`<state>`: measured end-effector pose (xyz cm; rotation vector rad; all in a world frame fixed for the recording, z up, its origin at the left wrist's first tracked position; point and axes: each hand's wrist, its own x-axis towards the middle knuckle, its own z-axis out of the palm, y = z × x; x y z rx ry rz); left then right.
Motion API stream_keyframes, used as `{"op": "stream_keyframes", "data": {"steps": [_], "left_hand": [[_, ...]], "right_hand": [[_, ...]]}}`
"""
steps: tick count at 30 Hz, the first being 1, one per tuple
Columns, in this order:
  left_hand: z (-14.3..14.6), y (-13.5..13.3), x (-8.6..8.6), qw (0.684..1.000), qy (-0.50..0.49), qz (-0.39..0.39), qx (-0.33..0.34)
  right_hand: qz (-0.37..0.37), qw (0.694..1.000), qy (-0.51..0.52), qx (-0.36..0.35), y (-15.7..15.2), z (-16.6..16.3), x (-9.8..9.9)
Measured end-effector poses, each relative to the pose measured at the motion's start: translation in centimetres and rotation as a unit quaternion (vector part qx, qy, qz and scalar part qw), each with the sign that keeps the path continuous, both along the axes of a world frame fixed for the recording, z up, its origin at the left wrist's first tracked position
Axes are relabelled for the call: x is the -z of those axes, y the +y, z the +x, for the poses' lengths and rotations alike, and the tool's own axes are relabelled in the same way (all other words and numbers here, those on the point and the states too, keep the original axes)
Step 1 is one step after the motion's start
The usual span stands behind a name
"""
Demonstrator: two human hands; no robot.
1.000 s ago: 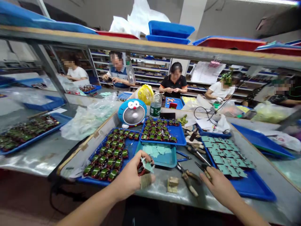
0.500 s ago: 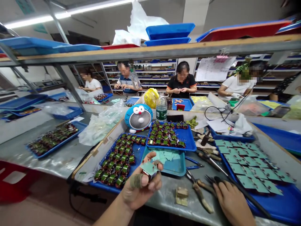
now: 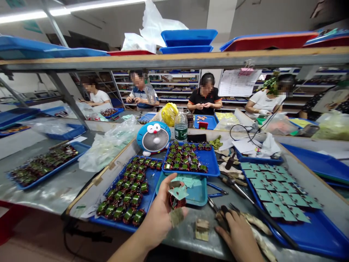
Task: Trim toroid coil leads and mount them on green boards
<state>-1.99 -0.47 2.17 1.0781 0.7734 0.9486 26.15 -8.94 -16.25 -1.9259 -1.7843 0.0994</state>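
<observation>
My left hand (image 3: 160,214) is closed round a copper-wound coil (image 3: 176,201) with a small green board (image 3: 178,192) on top, held just above the table's front edge. My right hand (image 3: 236,233) is curled over a dark-handled hand tool (image 3: 225,213) lying on the metal table, with pliers (image 3: 255,222) beside it. Between the hands lies a small tan block (image 3: 201,229). A blue tray (image 3: 155,174) of several green-taped coils sits to the left, and a teal tray (image 3: 203,193) of green boards is right behind the coil.
A second coil tray (image 3: 211,162) sits behind; a long blue tray (image 3: 313,233) of green boards runs along the right. A blue cartoon fan (image 3: 154,136), water bottle (image 3: 180,127) and cables stand further back. Several people work across the bench under an overhead shelf (image 3: 174,60).
My left hand turned the coil from palm-up back to upright and lowered slightly. My right hand slid left along the table onto the dark tool. The view shifted a little.
</observation>
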Motion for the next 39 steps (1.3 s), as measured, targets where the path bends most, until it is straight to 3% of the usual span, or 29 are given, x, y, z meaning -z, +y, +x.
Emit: {"op": "stream_keyframes", "data": {"steps": [4,6,9,11,13,14,16,19,24,28,31,35,39], "left_hand": [[0.0,0.2,0.5,0.997,0.024,0.016,-0.071],[-0.1,0.1,0.7,0.996,0.03,0.013,-0.077],[0.6,-0.3,0.7,0.996,0.042,0.002,-0.083],[1.8,-0.7,0.5,0.996,0.047,-0.016,-0.077],[3.2,-1.2,0.2,0.997,0.039,-0.038,-0.059],[3.9,-1.5,0.2,0.997,0.031,-0.049,-0.047],[4.9,-2.1,0.1,0.998,0.02,-0.057,-0.034],[5.3,-3.2,0.4,0.998,0.024,-0.028,-0.048],[3.9,-4.3,1.2,0.998,-0.055,-0.003,-0.005],[3.6,-4.1,1.9,0.987,-0.099,-0.083,0.094],[4.2,-3.9,2.1,0.978,-0.11,-0.128,0.127],[3.9,-3.2,2.0,0.99,-0.109,-0.069,0.063],[2.5,-2.3,1.7,0.999,0.024,-0.02,-0.015]], "right_hand": [[-0.002,0.999,0.042,0.013,-1.5,2.2,-1.6],[-0.006,0.975,0.213,0.057,-2.9,2.7,-2.6],[-0.008,0.863,0.493,0.116,-4.4,0.5,-4.3],[-0.007,0.825,0.555,0.105,-4.2,-2.9,-5.9],[0.012,0.713,0.696,0.081,-3.0,-6.9,-7.9],[0.025,0.672,0.738,0.067,-2.2,-8.6,-9.0],[0.044,0.637,0.769,0.027,-0.8,-11.2,-11.1],[0.056,0.612,0.789,-0.003,0.2,-12.5,-13.3],[0.019,0.524,0.851,0.004,-0.4,-11.4,-14.2],[0.004,0.494,0.869,-0.009,-0.9,-11.7,-14.4],[0.004,0.496,0.868,-0.013,-1.0,-12.1,-14.6],[-0.009,0.523,0.852,0.004,-1.8,-10.7,-14.0],[-0.095,0.555,0.825,0.057,-4.1,-8.3,-11.8]]}}
